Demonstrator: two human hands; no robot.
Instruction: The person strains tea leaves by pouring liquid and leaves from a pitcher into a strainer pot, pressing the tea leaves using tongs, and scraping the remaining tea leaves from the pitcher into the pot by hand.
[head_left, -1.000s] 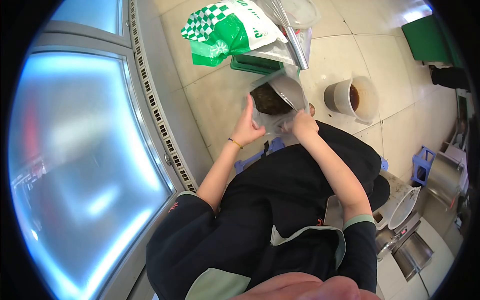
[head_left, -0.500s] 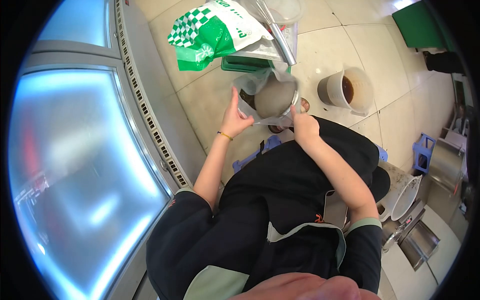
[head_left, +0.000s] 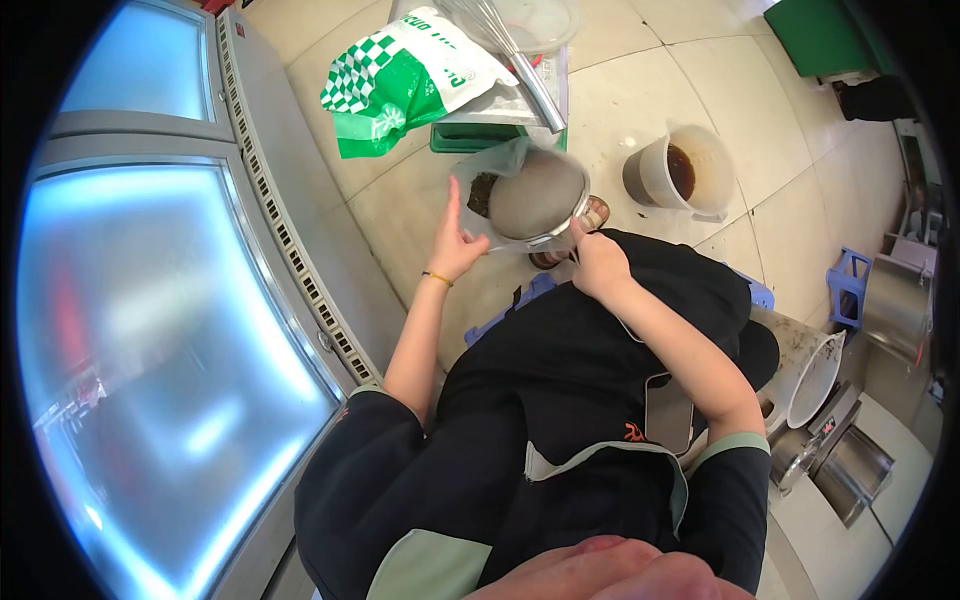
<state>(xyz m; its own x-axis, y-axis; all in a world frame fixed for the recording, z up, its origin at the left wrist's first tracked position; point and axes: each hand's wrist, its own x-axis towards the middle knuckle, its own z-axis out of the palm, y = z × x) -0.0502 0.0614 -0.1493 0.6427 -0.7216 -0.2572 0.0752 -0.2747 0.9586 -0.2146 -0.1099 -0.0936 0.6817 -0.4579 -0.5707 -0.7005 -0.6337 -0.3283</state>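
Note:
In front of my knees is a translucent plastic container [head_left: 508,157] with dark, leaf-like bits [head_left: 481,193] showing at its left side. My left hand [head_left: 458,240] holds its left side, fingers along the wall and thumb spread toward the near edge. A round, fine-mesh strainer [head_left: 538,195] with a metal rim lies over or inside the container's mouth; which one I cannot tell. At the strainer's near right rim, my right hand [head_left: 602,265] is closed, apparently around its handle, mostly hidden by the fingers.
A measuring jug [head_left: 645,180] of dark brown liquid stands on the tiled floor to the right. Beyond the container are a green-and-white bag [head_left: 415,80] and a whisk [head_left: 535,88] on a green-based scale. A glass-door fridge [head_left: 180,350] borders the left; a blue stool [head_left: 848,287] stands right.
The container and strainer have shifted slightly left in view, and the strainer's mesh and rim now face me more fully. Both hands keep their hold.

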